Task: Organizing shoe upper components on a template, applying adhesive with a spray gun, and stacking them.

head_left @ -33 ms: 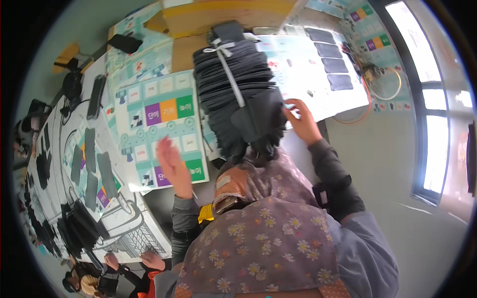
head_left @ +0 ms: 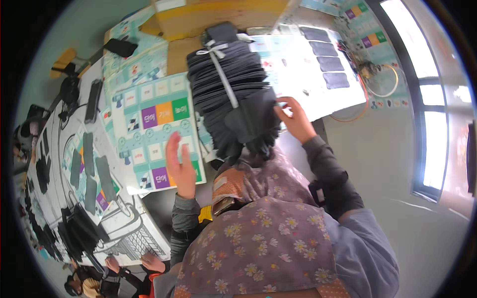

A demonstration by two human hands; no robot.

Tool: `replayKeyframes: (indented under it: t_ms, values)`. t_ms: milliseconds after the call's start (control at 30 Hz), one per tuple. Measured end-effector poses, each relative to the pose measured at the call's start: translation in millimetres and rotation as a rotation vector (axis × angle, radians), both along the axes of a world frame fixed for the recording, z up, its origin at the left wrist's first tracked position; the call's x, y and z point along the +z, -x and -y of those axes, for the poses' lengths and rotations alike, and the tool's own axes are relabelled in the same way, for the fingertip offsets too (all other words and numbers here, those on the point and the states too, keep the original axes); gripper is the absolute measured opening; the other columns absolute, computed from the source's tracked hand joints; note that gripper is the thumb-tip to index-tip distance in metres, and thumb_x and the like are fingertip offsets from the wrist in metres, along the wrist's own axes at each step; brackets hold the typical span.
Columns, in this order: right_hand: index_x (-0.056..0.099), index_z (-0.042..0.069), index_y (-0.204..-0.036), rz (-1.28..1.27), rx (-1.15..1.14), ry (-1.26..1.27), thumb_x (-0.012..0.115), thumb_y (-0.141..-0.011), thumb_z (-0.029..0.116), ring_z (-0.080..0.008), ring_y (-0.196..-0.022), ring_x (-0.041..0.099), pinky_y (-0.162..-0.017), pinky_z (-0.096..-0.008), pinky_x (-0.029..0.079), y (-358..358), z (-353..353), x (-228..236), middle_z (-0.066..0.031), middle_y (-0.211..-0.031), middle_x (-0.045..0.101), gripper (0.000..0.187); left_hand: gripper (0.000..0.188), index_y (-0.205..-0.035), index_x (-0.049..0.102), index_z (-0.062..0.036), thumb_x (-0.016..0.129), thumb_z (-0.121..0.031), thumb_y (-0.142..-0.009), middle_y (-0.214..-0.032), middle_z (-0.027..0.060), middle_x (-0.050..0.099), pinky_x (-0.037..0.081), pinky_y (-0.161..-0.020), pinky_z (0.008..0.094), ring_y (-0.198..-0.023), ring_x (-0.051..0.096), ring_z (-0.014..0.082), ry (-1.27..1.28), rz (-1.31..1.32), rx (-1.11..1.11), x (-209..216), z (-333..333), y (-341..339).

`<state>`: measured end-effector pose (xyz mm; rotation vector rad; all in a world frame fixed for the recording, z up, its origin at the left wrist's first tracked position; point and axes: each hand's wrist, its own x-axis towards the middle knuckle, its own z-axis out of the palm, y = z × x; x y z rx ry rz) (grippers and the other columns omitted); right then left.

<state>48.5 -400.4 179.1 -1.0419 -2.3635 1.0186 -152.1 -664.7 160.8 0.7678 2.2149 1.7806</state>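
Note:
A tall bundle of black fabric pieces (head_left: 229,74) lies in front of me in overlapping layers, with a white tie (head_left: 223,74) knotted at its far end and trailing over it. My right hand (head_left: 296,121) is at the bundle's right edge, thumb and forefinger closed on the edge of a black fabric piece (head_left: 258,111) near the bundle's front. The exact fingertip contact is hard to make out. My left hand (head_left: 180,169) hovers over the printed board at left, palm up, its fingers apart and holding nothing.
A colourful printed board (head_left: 149,99) lies left of the bundle. Several dark flat pieces (head_left: 328,63) lie in a column on the white surface at right. Behind stands a cardboard box (head_left: 223,22). Grey strips (head_left: 88,154) and another person's hands (head_left: 151,262) are at the left table.
My left hand has moved right, closer to the bundle, and its fingers are more upright. My right hand stays at the bundle's edge. The whole view has shifted slightly.

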Motion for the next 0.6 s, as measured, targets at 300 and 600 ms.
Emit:
replayKeyframes:
  t_ms: [300, 600]
  values:
    - [0.062, 0.003, -0.103, 0.026, 0.153, 0.106, 0.062, -0.087, 0.019, -0.0305, -0.092, 0.060, -0.081, -0.0379, 0.049, -37.4, -54.4, -23.5, -0.0150, -0.101, 0.062, 0.022, 0.045, -0.125, 0.056, -0.0092, 0.068, -0.020, -0.082, -0.135, 0.0114, 0.048, 0.036, -0.103, 0.0458, -0.125, 0.044, 0.0339, 0.369, -0.658, -0.642, 46.9, -113.6, -64.5]
    - [0.065, 0.004, -0.093, 0.141, -0.185, 0.079, 0.070, -0.079, 0.016, -0.0289, -0.085, 0.064, -0.076, -0.0375, 0.050, -169.9, -259.4, -145.8, -0.0139, -0.093, 0.066, 0.019, 0.048, -0.115, 0.056, -0.0094, 0.074, -0.015, -0.071, -0.137, 0.0119, 0.046, 0.030, -0.105, 0.0509, -0.129, 0.038, 0.0363, 0.891, -0.534, -0.365, 49.5, -153.4, -103.9]
